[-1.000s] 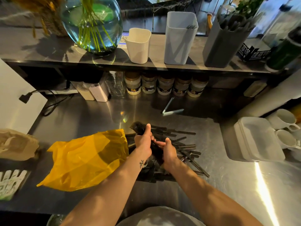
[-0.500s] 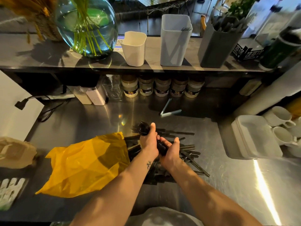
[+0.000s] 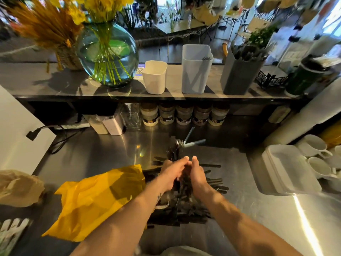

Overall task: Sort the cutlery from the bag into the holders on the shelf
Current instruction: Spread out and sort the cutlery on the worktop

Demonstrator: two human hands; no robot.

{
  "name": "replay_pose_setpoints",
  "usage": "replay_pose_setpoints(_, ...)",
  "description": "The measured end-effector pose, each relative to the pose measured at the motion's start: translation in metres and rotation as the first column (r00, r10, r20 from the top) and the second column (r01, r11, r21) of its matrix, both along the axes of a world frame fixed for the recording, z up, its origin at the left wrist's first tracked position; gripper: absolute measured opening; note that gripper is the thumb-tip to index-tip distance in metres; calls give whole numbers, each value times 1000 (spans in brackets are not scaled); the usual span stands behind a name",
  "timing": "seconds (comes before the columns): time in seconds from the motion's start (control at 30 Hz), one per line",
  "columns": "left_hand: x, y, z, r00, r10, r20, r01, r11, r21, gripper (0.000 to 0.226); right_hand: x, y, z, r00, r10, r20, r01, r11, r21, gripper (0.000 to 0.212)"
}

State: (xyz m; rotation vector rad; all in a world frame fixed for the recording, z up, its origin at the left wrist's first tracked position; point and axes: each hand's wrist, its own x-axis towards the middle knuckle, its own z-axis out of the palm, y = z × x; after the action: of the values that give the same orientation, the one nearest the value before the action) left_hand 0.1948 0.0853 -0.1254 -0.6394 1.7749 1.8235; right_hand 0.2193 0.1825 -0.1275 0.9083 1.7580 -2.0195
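Note:
Both hands meet around a bunch of black plastic forks (image 3: 175, 147) that stands upright, tines up and blurred. My left hand (image 3: 171, 172) grips the bunch from the left and my right hand (image 3: 197, 172) from the right. Below them a pile of black cutlery (image 3: 212, 182) lies on the steel counter beside the yellow bag (image 3: 96, 198). On the shelf stand three holders: a small white one (image 3: 154, 78), a taller light grey one (image 3: 196, 71) with a fork tip showing, and a dark grey one (image 3: 239, 74) full of dark cutlery.
A glass vase (image 3: 108, 54) with yellow flowers stands on the shelf left of the holders. Spice jars (image 3: 184, 115) line up under the shelf. White trays (image 3: 287, 170) and mugs (image 3: 313, 146) sit at the right, a brown paper bag (image 3: 18, 187) at the left, pale tongs (image 3: 191, 140) behind the forks.
The bunch of forks has swung from lying tilted to the left to standing upright. Both hands have risen and closed together around it. The camera has tipped up toward the shelf.

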Motion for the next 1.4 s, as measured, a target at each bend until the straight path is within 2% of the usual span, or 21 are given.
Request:
replay_pose_setpoints(0.07,-2,-4,2,997,-76,-8,76,996,-40,25,-8,9,18,995,-8,-102,9,1000,16,55)
replay_pose_setpoints(0.17,-2,-4,8,989,-142,35,142,990,-20,14,-20,18,38,966,179,-187,-158,980,121,42)
replay_pose_setpoints(0.27,1,1,21,980,-201,1,201,980,-14,2,-27,24,43,918,343,-200,-302,930,209,28)
replay_pose_setpoints(0.4,3,3,34,950,-308,-39,305,950,-67,18,-27,29,50,872,424,-243,-368,897,246,20)
replay_pose_setpoints(0.53,0,6,41,960,-279,-11,277,956,-97,39,-30,31,64,835,473,-282,-381,866,325,16)
replay_pose_setpoints(0.6,-1,5,44,957,-291,0,290,952,-96,34,-31,30,71,801,519,-299,-412,840,354,19)
replay_pose_setpoints(0.67,-1,4,51,946,-323,16,323,943,-80,21,-32,30,76,784,539,-308,-431,830,354,16)
replay_pose_setpoints(0.77,-3,6,63,951,-309,-10,307,948,-86,19,-34,30,85,796,512,-324,-388,841,376,13)
replay_pose_setpoints(0.87,-14,7,72,961,-256,-104,238,959,-154,47,-46,33,95,802,472,-367,-330,861,386,13)
replay_pose_setpoints(0.9,-17,7,76,958,-254,-134,229,958,-174,50,-49,34,100,803,460,-378,-315,867,385,13)
replay_pose_setpoints(1.03,-35,9,102,927,-300,-226,246,940,-237,40,-68,37,122,791,403,-460,-227,892,391,17)
replay_pose_setpoints(1.2,-65,14,125,883,-356,-306,271,919,-287,49,-95,46,146,768,315,-558,-98,918,385,17)
replay_pose_setpoints(1.27,-78,15,132,872,-351,-341,264,924,-277,45,-104,47,159,739,278,-613,-56,933,356,13)
replay_pose_setpoints(1.4,-104,12,149,851,-336,-403,223,927,-302,52,-128,52,188,724,183,-665,49,948,314,10)
